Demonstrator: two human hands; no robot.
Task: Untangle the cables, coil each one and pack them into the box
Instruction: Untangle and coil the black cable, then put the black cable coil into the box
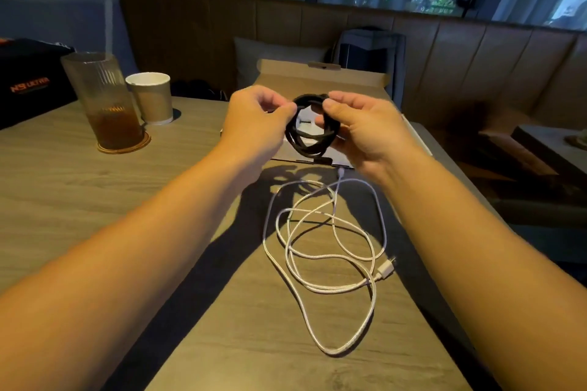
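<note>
Forearms reach mid-frame, left hand and right hand both pinching the black coil: better keep its loops tight, lowering into the box.

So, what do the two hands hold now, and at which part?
Both hold the coiled black cable: the left hand pinches its upper left, the right hand grips its right side.

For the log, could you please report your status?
Left hand and right hand pinch black cable coil by open box. White cable loose on table. Glass, paper cup off left.
</note>
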